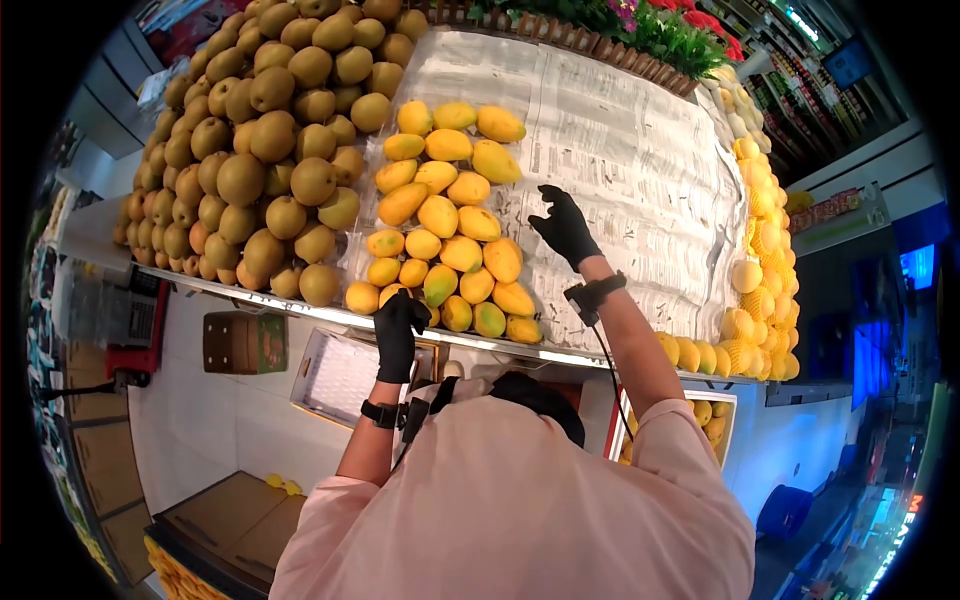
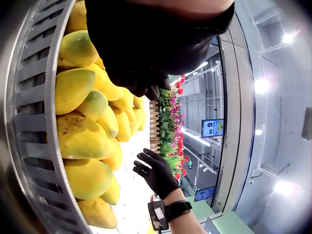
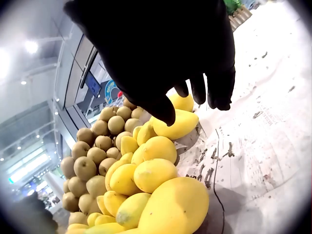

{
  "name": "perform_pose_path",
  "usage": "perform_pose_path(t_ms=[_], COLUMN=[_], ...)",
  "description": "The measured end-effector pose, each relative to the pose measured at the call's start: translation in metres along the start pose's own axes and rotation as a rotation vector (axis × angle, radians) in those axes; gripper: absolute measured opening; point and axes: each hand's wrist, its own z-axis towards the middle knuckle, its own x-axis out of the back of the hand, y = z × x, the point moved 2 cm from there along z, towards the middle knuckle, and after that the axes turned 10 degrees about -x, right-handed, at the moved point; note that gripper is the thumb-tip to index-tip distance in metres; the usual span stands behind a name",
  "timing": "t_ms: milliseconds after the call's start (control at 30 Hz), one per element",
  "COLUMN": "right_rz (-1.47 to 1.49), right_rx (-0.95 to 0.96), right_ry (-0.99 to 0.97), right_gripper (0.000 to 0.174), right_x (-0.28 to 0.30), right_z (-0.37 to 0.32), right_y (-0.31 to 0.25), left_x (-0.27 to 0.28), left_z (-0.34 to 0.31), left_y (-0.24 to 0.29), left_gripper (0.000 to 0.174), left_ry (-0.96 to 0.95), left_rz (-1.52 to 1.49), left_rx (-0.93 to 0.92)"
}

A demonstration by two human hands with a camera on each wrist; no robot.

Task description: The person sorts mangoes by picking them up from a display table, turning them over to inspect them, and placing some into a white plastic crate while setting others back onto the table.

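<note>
In the head view, yellow mangoes (image 1: pixel 438 217) lie in a block left of centre, on the table (image 1: pixel 640 215) covered with printed paper. The gloved left hand (image 1: pixel 397 340) is at the front edge of this block, fingers bent down over the nearest fruit; whether its grip has hold of one, I cannot tell. The gloved right hand (image 1: pixel 568 228) is right of the block, above bare paper; its grip is open, thumb and fingers bent but apart, with nothing between them. Brown round fruit (image 1: pixel 250 172) is heaped at upper left, and yellow fruit (image 1: pixel 758 300), partly netted, lines the right edge.
</note>
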Motion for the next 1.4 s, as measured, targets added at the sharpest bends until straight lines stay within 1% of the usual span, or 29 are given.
perform_pose_path(t_ms=[33,100,133,200,233,267,367,467,533,633,733,833,933,967,1067,1167,1267,1367,1400], right_rz=[-0.08,-0.137,-0.165,-0.206,-0.24,-0.275,-0.354,-0.457,-0.498,-0.464,-0.417,-0.387,-0.305,-0.273,-0.142,-0.022,-0.008,0.435,0.561], right_rx=[0.088,0.074,0.069,0.148,0.175,0.2,0.173,0.144,0.127,0.118,0.172,0.171,0.107,0.06,0.094,0.193,-0.03,-0.418,-0.453], right_ry=[0.06,0.066,0.069,0.091,0.087,0.083,0.054,0.011,0.002,0.018,0.072,0.016,-0.009,-0.063,-0.09,-0.073,-0.188,-0.383,-0.409], right_gripper=[0.061,0.061,0.062,0.063,0.063,0.063,0.066,0.067,0.067,0.066,0.063,0.066,0.061,0.058,0.062,0.063,0.06,0.055,0.053], right_x=[-0.007,-0.014,-0.017,-0.024,-0.027,-0.03,-0.039,-0.049,-0.052,-0.055,-0.06,-0.065,-0.066,-0.065,-0.057,-0.048,-0.047,-0.039,-0.038], right_z=[0.013,0.032,0.04,0.054,0.061,0.065,0.074,0.085,0.09,0.094,0.095,0.105,0.109,0.113,0.11,0.105,0.115,0.108,0.106], right_y=[0.001,-0.001,-0.008,-0.023,-0.031,-0.037,-0.048,-0.054,-0.055,-0.054,-0.046,-0.037,-0.032,-0.03,-0.03,-0.028,-0.012,-0.013,-0.01], left_x=[0.001,0.004,0.006,0.009,0.011,0.013,0.021,0.028,0.032,0.033,0.029,0.025,0.022,0.021,0.017,0.016,0.015,0.014,0.012], left_z=[0.0,-0.002,-0.003,-0.006,-0.008,-0.009,-0.016,-0.02,-0.022,-0.024,-0.022,-0.02,-0.016,-0.016,-0.014,-0.014,-0.014,-0.014,-0.014], left_y=[0.0,0.0,0.0,0.001,0.004,0.005,0.003,-0.001,-0.005,-0.008,-0.003,0.0,0.002,0.002,0.006,0.006,0.008,0.01,0.013], left_gripper=[0.044,0.045,0.045,0.045,0.046,0.046,0.045,0.044,0.043,0.042,0.04,0.042,0.042,0.042,0.04,0.039,0.039,0.038,0.038], left_ry=[0.0,0.007,0.043,0.114,0.121,0.14,0.193,0.185,0.196,0.201,0.213,0.222,0.232,0.231,0.232,0.217,0.2,0.205,0.21], left_rz=[0.024,0.047,0.043,0.032,0.042,0.062,0.114,0.094,0.076,0.071,0.07,0.106,0.092,0.079,0.047,0.026,0.011,-0.029,-0.024], left_rx=[-0.018,-0.045,-0.017,0.038,0.054,0.042,0.023,-0.028,-0.003,0.014,0.037,0.037,0.049,0.053,0.061,0.075,0.074,0.078,0.086])
